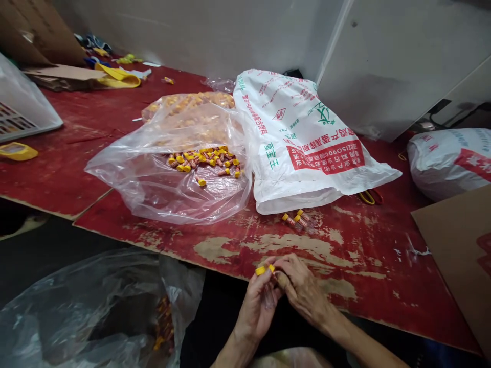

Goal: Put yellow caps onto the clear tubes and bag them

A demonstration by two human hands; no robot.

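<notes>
A smooth, pale grey wall (215, 30) closes the far side, divided toward the right by a lighter, slanting strip (335, 41). In front spreads a broad, red-painted surface (383, 250), worn to tan in patches along its near side, with a seam (93, 206) at left. Light is dim below.

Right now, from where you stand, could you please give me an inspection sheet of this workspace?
Surface: red tabletop, worn to tan patches near the front.
Job's things: small clear tubes with yellow caps in hand; similar capped tubes on the tabletop; yellow-capped pieces in a clear plastic bag.
Clutter: large white sack with red and green print.
Hands: left hand holds tubes; right hand meets them, grip partly hidden.
Cables: dark cable-like strand, right rear, unclear.
Surroundings: grey wall, brown cardboard box at right.
</notes>
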